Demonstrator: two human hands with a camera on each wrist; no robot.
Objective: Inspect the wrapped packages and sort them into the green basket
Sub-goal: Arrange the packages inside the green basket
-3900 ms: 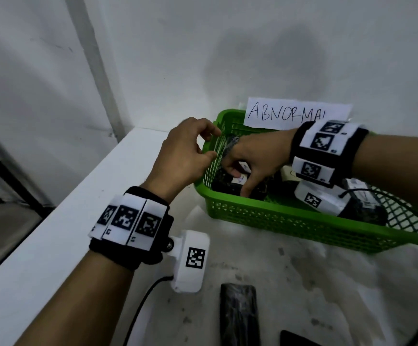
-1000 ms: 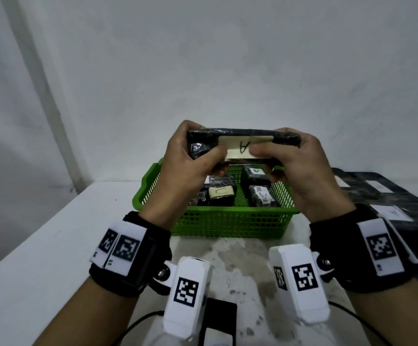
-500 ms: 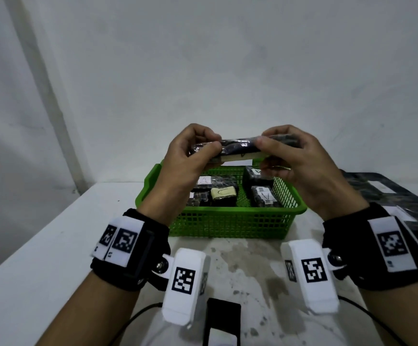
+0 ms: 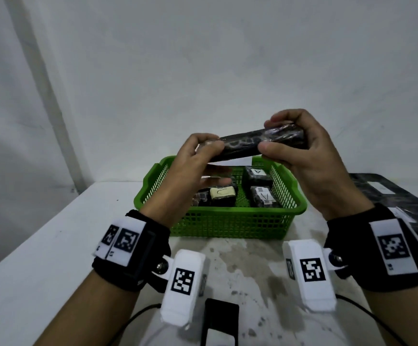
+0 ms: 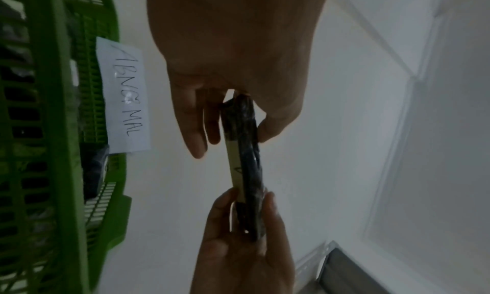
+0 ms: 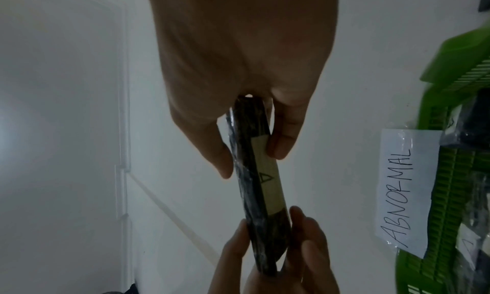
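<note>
My left hand (image 4: 193,166) pinches one end of the black wrapped package (image 4: 258,143), thumb on top and fingers beneath; my right hand (image 4: 300,156) clamps the other end. I hold it tilted above the green basket (image 4: 228,221), its label (image 6: 267,185) facing down, marked with what looks like an "A". More packages (image 4: 258,188) lie inside the basket.

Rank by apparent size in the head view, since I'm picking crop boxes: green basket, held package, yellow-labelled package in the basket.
1. Green basket, clearly largest.
2. Held package, though it is nearer the camera, which flatters it.
3. Yellow-labelled package, smallest.
</note>
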